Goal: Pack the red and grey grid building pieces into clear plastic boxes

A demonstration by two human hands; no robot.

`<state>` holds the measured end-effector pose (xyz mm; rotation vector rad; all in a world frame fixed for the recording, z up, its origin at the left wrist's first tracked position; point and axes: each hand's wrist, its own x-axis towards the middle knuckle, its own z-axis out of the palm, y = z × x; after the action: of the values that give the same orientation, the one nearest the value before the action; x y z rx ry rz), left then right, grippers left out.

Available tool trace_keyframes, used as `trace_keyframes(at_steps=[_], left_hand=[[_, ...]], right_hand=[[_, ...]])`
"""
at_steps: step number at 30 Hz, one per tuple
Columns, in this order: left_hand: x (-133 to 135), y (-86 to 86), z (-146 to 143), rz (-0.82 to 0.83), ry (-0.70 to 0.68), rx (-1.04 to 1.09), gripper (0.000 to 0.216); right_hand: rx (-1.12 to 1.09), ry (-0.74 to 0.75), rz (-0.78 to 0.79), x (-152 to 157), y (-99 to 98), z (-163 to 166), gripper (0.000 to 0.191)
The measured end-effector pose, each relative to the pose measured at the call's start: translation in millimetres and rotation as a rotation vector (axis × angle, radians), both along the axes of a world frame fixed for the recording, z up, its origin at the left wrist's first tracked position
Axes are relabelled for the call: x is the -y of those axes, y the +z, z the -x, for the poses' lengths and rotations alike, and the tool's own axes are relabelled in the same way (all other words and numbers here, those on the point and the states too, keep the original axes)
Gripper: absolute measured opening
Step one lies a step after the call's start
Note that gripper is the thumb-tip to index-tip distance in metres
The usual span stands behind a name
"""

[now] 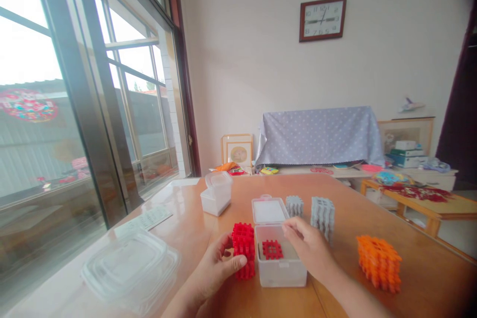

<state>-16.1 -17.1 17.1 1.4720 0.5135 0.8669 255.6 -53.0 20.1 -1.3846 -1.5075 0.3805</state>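
A small clear plastic box point(281, 272) stands open on the wooden table point(428, 278), its lid point(269, 210) tipped back. One flat red interlocking piece point(272, 249) lies inside it. My left hand point(218, 268) is closed around a stack of red interlocking pieces point(244, 248) standing just left of the box. My right hand point(309, 248) rests on the box's right rim, fingers curled over the opening, and nothing shows in them.
Two grey piece stacks point(294, 205) point(322, 216) stand behind the box, an orange stack point(379, 262) to the right. A second small clear box point(216, 193) sits further back, a large clear container point(130, 271) at the near left. Windows line the left wall.
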Motion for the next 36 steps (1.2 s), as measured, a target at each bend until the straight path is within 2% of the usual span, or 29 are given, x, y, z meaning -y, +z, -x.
trace_keyframes(at_steps=[3,6,11,15,21,26,31,36], left_hand=[[-0.5,0.6,2.4,-0.023,0.043,-0.027,0.066],[-1.6,0.1,7.6,-0.092,0.144,-0.085,0.071],[-0.5,0.6,16.9,-0.206,0.352,-0.186,0.066],[5.9,16.9,19.4,-0.317,0.429,-0.277,0.059],[12.3,55.9,18.0,-0.483,0.407,-0.456,0.057],[9.7,77.2,18.0,-0.573,0.327,-0.612,0.054],[7.1,85.8,13.0,-0.593,0.283,-0.761,0.058],[3.5,81.4,11.5,-0.588,0.286,-0.812,0.059]], right_hand=[[-0.096,-0.047,-0.034,3.9,3.3,-5.2,0.040],[-0.144,-0.190,-0.052,3.7,-1.6,-19.3,0.041],[-0.021,-0.328,0.060,-12.0,-29.1,-44.7,0.044],[0.118,-0.322,0.136,-22.9,-45.5,-47.1,0.043],[0.135,-0.316,0.196,-25.7,-49.5,-38.9,0.039],[0.036,-0.261,0.264,-29.2,-54.9,-37.3,0.034],[-0.009,-0.247,0.251,-31.2,-61.5,-34.4,0.033],[0.008,-0.261,0.237,-34.4,-64.8,-35.5,0.033]])
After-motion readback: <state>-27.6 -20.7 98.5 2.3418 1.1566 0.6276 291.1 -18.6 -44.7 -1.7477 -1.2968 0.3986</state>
